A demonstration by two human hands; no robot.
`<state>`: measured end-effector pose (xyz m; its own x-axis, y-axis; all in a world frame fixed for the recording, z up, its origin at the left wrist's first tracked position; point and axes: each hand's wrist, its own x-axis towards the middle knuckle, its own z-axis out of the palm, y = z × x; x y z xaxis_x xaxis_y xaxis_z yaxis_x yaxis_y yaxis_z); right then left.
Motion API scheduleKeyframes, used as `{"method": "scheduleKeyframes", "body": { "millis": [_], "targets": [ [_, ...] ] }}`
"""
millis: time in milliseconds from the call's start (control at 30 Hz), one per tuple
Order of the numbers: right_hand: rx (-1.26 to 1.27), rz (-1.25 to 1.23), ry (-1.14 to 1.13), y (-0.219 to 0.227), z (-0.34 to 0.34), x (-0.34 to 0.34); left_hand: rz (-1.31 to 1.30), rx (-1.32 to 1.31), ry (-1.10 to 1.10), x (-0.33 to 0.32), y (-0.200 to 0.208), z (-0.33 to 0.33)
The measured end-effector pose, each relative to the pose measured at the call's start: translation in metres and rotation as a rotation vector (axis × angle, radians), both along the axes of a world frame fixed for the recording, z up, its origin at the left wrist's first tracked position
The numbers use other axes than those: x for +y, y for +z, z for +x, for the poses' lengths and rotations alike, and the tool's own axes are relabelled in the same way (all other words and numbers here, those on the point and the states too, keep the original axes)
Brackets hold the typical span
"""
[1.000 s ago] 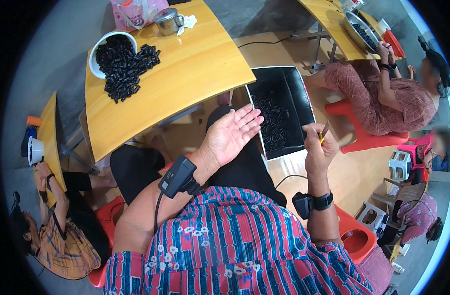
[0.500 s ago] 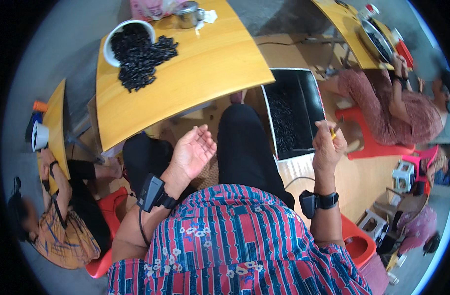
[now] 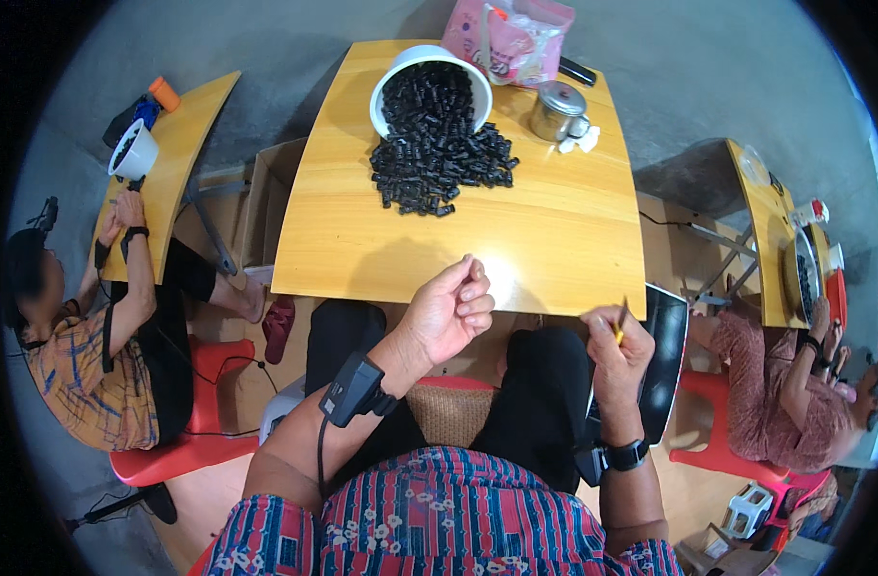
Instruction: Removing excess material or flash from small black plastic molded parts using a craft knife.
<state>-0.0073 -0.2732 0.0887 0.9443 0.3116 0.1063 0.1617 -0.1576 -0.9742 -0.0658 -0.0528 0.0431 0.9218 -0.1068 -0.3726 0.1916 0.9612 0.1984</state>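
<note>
My left hand (image 3: 446, 309) is raised before the near edge of the table (image 3: 554, 240), thumb and fingers curled together in a pinch. Whatever may be between its fingertips is too small or hidden to name. In my right hand (image 3: 619, 360), by the table's near right corner, is a small knife-like tool with a yellow handle (image 3: 618, 333) and a dark pointed tip. Farther off, a white tub (image 3: 376, 108) lies tipped toward me, and small black plastic-looking parts (image 3: 439, 173) spill from it onto the tabletop.
Behind the pile are a metal lidded mug (image 3: 558, 110), white tissue (image 3: 583, 140) and a pink bag (image 3: 506, 43). A black-lined box (image 3: 661, 360) sits low beside my right leg. People work at tables on both sides, seated on red stools (image 3: 204, 394).
My view has swung up and right, bringing more of the table into sight. My left hand has gone from open-palmed to curled fingers. The right hand still holds the yellow-handled tool.
</note>
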Motion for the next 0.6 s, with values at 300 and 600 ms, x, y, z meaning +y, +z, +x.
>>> {"method": "scheduleKeyframes", "body": {
  "millis": [300, 600],
  "targets": [
    [0.142, 0.149, 0.005, -0.043, 0.072, 0.126, 0.297, -0.253, 0.250, 0.036, -0.009, 0.061],
    [-0.269, -0.075, -0.019, -0.072, 0.127, 0.160, 0.395, -0.285, 0.189, 0.041, -0.032, 0.069]
  ]
}}
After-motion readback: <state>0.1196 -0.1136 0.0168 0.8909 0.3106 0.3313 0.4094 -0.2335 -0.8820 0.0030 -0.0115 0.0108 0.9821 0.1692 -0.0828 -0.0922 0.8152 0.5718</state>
